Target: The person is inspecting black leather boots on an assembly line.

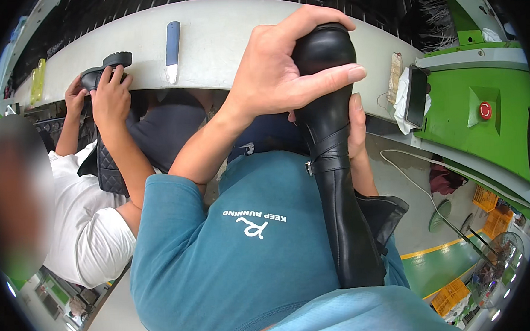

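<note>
While both hands (pixel 269 66) clasp it, the black boot (pixel 338 191) lies between them

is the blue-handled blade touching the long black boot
Apart. The head view shows the blue-handled blade on the pale table, with bare surface and the left hand between it and the long black boot.
</note>
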`<state>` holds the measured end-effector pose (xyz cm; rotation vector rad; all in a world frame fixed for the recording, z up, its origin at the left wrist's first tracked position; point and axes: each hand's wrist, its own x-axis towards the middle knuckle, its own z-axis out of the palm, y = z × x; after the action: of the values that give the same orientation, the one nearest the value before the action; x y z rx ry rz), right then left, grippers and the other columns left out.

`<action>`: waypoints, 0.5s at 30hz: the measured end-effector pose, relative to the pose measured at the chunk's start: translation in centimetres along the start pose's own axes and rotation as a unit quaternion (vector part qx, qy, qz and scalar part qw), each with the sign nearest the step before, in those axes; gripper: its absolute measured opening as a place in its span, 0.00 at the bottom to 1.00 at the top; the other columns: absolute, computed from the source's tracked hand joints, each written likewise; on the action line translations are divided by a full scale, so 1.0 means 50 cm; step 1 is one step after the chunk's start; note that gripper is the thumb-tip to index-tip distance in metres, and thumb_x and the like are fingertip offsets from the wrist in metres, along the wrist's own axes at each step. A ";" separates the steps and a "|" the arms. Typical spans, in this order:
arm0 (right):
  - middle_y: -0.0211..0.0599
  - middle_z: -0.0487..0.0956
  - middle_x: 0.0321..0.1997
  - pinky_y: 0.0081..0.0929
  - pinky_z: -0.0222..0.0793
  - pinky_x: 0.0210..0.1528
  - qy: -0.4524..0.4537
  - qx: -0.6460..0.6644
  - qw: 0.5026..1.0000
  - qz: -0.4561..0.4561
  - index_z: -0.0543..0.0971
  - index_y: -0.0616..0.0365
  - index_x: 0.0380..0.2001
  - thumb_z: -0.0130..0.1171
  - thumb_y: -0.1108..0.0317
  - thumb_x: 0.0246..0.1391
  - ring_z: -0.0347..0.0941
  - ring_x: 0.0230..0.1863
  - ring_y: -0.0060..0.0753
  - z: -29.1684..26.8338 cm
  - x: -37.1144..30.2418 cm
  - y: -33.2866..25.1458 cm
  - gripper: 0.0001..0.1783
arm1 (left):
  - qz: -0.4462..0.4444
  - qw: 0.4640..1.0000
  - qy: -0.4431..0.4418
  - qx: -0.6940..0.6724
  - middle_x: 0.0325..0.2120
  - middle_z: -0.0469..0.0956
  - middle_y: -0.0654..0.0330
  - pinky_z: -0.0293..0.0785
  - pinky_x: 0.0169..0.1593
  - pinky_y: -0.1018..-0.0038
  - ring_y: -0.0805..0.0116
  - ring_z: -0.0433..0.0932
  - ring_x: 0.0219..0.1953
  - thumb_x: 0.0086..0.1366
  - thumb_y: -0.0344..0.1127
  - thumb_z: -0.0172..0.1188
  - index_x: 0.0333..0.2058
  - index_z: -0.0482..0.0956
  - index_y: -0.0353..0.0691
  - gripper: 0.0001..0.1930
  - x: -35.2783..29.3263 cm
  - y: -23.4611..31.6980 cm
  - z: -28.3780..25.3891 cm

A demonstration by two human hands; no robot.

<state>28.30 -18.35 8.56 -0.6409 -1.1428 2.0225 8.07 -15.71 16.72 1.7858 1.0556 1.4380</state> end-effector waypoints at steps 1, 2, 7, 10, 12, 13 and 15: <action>0.53 0.83 0.54 0.36 0.81 0.53 0.001 0.000 1.000 0.000 0.70 0.67 0.69 0.28 0.25 0.73 0.86 0.49 0.44 -0.005 -0.001 -0.004 0.53 | 0.010 1.000 0.009 -0.029 0.43 0.90 0.51 0.89 0.53 0.67 0.61 0.92 0.47 0.62 0.30 0.80 0.59 0.82 0.36 0.27 -0.001 0.001 -0.001; 0.54 0.84 0.55 0.37 0.82 0.55 0.028 -0.035 0.999 0.004 0.69 0.68 0.70 0.28 0.28 0.76 0.86 0.51 0.45 -0.011 0.000 -0.009 0.50 | 0.010 0.999 0.008 -0.029 0.43 0.90 0.51 0.89 0.53 0.67 0.61 0.92 0.47 0.62 0.30 0.80 0.59 0.82 0.36 0.27 -0.001 0.002 -0.001; 0.57 0.84 0.60 0.39 0.84 0.61 0.043 -0.029 0.999 0.016 0.68 0.70 0.71 0.31 0.37 0.82 0.86 0.57 0.48 -0.093 -0.031 0.018 0.43 | 0.060 0.991 0.057 -0.105 0.45 0.89 0.51 0.88 0.54 0.69 0.61 0.91 0.48 0.61 0.29 0.81 0.57 0.82 0.34 0.27 0.000 0.018 -0.008; 0.48 0.85 0.60 0.31 0.76 0.65 0.099 -0.059 0.993 -0.012 0.74 0.71 0.69 0.49 0.50 0.82 0.82 0.60 0.33 -0.096 -0.054 0.054 0.32 | 0.104 0.980 0.110 -0.125 0.48 0.89 0.54 0.88 0.54 0.71 0.66 0.90 0.49 0.60 0.30 0.82 0.57 0.82 0.36 0.27 0.021 0.025 -0.016; 0.50 0.78 0.71 0.35 0.75 0.69 0.188 -0.124 0.968 -0.112 0.67 0.70 0.74 0.60 0.66 0.77 0.81 0.64 0.36 -0.056 -0.060 0.089 0.31 | -0.027 0.978 0.120 -0.170 0.49 0.88 0.52 0.83 0.57 0.71 0.66 0.87 0.50 0.68 0.28 0.77 0.60 0.80 0.33 0.24 0.008 0.095 -0.036; 0.51 0.73 0.76 0.37 0.74 0.72 0.196 -0.108 0.971 -0.086 0.62 0.67 0.78 0.63 0.76 0.72 0.81 0.64 0.39 -0.048 -0.057 0.087 0.36 | -0.029 0.977 0.118 -0.173 0.49 0.88 0.52 0.83 0.57 0.71 0.66 0.87 0.50 0.68 0.28 0.77 0.60 0.80 0.33 0.24 0.005 0.078 -0.032; 0.51 0.76 0.71 0.38 0.78 0.68 0.145 -0.202 0.965 -0.087 0.65 0.64 0.75 0.73 0.75 0.62 0.82 0.62 0.39 -0.028 -0.033 0.054 0.42 | 0.047 0.989 0.091 -0.104 0.51 0.87 0.46 0.84 0.58 0.65 0.59 0.88 0.52 0.61 0.27 0.82 0.63 0.78 0.33 0.32 0.005 0.048 -0.026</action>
<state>29.41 -19.85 5.65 -0.9671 -1.3866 1.4968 7.33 -16.74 19.14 1.5978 0.8813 1.7273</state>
